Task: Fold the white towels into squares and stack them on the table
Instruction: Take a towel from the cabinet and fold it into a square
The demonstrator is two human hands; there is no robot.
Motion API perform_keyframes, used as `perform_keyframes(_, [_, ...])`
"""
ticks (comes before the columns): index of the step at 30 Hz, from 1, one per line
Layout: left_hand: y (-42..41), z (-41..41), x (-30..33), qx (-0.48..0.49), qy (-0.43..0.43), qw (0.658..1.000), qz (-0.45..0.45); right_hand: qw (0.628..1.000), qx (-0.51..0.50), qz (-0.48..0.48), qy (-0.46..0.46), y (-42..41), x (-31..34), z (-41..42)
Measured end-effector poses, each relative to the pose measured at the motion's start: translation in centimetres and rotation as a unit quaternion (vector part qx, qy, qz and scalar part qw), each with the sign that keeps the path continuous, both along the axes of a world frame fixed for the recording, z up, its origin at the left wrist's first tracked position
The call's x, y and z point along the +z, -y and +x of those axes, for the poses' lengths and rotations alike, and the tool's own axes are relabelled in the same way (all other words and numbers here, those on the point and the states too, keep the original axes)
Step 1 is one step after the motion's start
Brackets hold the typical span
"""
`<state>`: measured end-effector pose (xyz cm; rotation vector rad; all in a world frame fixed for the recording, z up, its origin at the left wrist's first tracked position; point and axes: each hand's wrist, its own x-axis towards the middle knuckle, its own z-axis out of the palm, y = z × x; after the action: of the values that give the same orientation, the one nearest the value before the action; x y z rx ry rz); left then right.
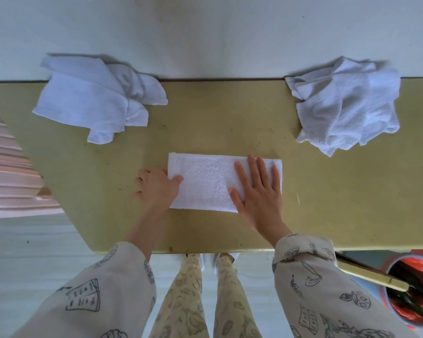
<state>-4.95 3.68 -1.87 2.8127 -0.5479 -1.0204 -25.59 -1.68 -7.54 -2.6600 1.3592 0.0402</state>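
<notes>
Folded white towel (205, 182) lies flat near the front-centre of the table (230, 132), a long terry rectangle with looped nubby pile and a flat hemmed band along its left end. Left hand (156, 186) pinches the towel's left edge: thumb on top, other fingers curled at or under the edge, so the underside contact can't be confirmed. Right hand (259, 191) presses palm-down on the right half, fingers straight and slightly spread, fingertips near the far edge. Table top is a matte olive-yellow board, scuffed and speckled, far edge against a pale wall (205, 32). Two loose white towel heaps at the back: left heap (93, 98) is partly flattened with a twisted bunch on its right side; right heap (347, 106) is crumpled and creased, leaning on the wall. Both well apart from the folded towel. Pink ribbed plastic item (10, 172) left of the table. Bottom right, a round bin (410, 291) with an orange-red liner, contents unclear, partly hidden by a yellowish bar (371, 273). Printed sleeves (308, 276) and trousers (193, 301) fill the foreground.
</notes>
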Motion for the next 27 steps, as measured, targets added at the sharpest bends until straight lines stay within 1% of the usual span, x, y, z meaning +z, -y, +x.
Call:
perform_keyframes(2, [-0.1, -0.2, 0.1, -0.017, 0.005, 1.000, -0.017, 1.000, 0.002, 0.004, -0.001, 0.0, 0.0, 0.0])
perform_keyframes(4, [-0.3, -0.4, 0.0, -0.024, 0.007, 0.998, -0.055, 1.000, 0.002, 0.004, -0.004, 0.0, -0.1, 0.0])
perform_keyframes(6, [-0.3, -0.2, 0.2, 0.025, -0.032, 0.995, -0.095, 1.000, 0.002, 0.002, -0.003, 0.0, -0.2, -0.1])
perform_keyframes(9, [-0.3, 1.1, 0.6, 0.122, -0.124, 0.974, -0.148, 1.000, 0.002, 0.001, 0.000, 0.0, -0.2, 0.0])
perform_keyframes(11, [-0.5, 1.7, 1.0, 0.136, -0.159, 0.964, -0.165, 1.000, 0.002, 0.003, 0.001, 0.1, -0.2, 0.0])
perform_keyframes(13, [-0.6, 1.8, 1.3, 0.134, -0.173, 0.959, -0.179, 1.000, 0.003, 0.005, -0.001, 0.1, -0.3, 0.0])
perform_keyframes(15, [-0.4, 1.6, 1.7, 0.122, -0.158, 0.959, -0.201, 1.000, 0.003, 0.022, -0.009, 0.1, -0.2, 0.0])
perform_keyframes(17, [-0.1, 1.1, 2.3, 0.088, -0.111, 0.966, -0.216, 0.999, 0.012, 0.049, 0.007, 0.3, 0.2, 0.0])
perform_keyframes(19, [0.4, 0.2, 3.3, 0.048, -0.059, 0.970, -0.232, 0.992, 0.008, 0.091, 0.084, 0.7, 1.3, -0.3])
perform_keyframes(21, [0.9, -0.9, 4.5, 0.003, -0.022, 0.967, -0.252, 0.964, -0.049, 0.148, 0.217, 1.1, 3.5, -0.8])
perform_keyframes(23, [1.4, -2.1, 5.2, -0.041, 0.001, 0.962, -0.271, 0.908, -0.163, 0.189, 0.337, 1.6, 5.6, -1.7])
perform_keyframes(25, [1.9, -3.8, 5.4, -0.078, 0.011, 0.955, -0.286, 0.830, -0.282, 0.286, 0.387, 2.2, 6.9, -2.8])
perform_keyframes(26, [2.1, -4.8, 5.3, -0.098, 0.016, 0.952, -0.291, 0.789, -0.325, 0.340, 0.394, 2.5, 7.1, -3.3])
perform_keyframes(27, [2.4, -6.0, 5.1, -0.118, 0.017, 0.948, -0.294, 0.759, -0.355, 0.379, 0.393, 2.6, 7.2, -3.8])
